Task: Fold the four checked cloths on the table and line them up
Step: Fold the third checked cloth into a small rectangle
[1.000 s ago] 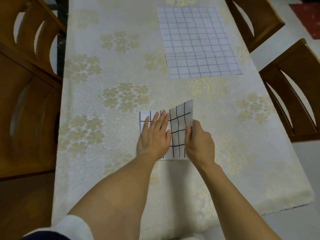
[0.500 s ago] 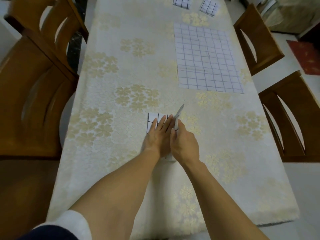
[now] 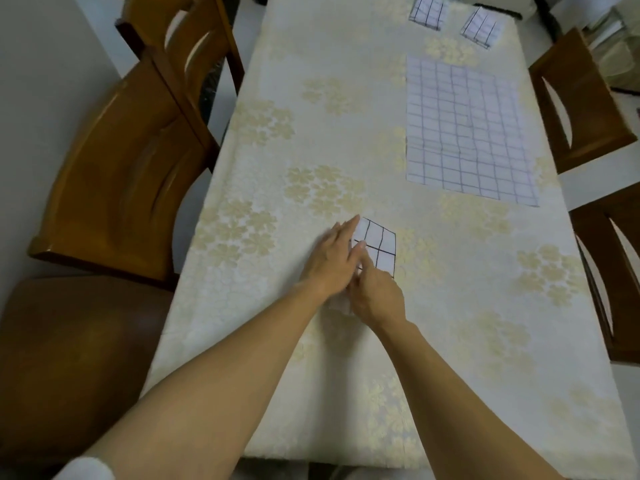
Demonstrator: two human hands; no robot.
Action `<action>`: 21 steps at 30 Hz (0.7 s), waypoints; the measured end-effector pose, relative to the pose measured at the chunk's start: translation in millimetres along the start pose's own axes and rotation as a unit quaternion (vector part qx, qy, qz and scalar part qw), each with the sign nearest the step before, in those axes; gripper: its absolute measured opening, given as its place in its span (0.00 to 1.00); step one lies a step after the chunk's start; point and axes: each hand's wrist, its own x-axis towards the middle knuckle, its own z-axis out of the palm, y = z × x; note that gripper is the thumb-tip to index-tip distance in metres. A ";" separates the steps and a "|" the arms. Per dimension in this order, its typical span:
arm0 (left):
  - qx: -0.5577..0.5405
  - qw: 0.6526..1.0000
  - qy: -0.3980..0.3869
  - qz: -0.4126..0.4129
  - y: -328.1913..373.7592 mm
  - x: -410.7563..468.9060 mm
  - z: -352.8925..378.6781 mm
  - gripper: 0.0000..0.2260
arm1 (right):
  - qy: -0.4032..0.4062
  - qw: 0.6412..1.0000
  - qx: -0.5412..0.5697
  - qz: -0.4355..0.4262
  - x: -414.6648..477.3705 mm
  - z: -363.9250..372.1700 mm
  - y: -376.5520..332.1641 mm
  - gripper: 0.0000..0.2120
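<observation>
Hands press a folded cloth (image 3: pixel 379 249) mid-table (image 3: pixel 346 140).
Head view: left hand (image 3: pixel 330 263) lies flat on it, fingers straight; right hand (image 3: pixel 377 296) touches it, grip unclear. Spread cloth (image 3: pixel 464 129) beyond; third cloth (image 3: pixel 426 10) and fourth cloth (image 3: pixel 481 26) folded at far end.

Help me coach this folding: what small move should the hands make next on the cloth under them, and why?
Probably slide the right hand outward over the small folded cloth to press it flat. The left hand pins its left side with straight fingers, yet its right edge looks slightly bowed, so the fold may not be set.
</observation>
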 end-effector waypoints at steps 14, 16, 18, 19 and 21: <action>0.383 0.878 -0.078 0.277 2.1 37.5 21.2 0.26 | 0.038 0.995 -0.050 -0.083 -7.7 34.7 69.2 0.31; 0.447 0.832 -0.140 0.298 -4.1 47.3 23.7 0.25 | 0.033 0.994 -0.052 -0.092 -7.6 39.1 72.5 0.34; 0.440 0.846 -0.150 0.262 -12.6 49.9 18.4 0.25 | 0.036 0.995 -0.004 -0.092 -6.5 35.5 76.0 0.32; 0.437 0.852 -0.144 0.251 -17.1 49.2 17.5 0.26 | 0.056 0.994 0.037 -0.084 -8.3 32.9 76.9 0.28; 0.454 0.845 -0.124 0.254 -21.1 46.5 19.9 0.28 | 0.133 0.984 0.116 -0.022 -14.2 26.9 79.3 0.20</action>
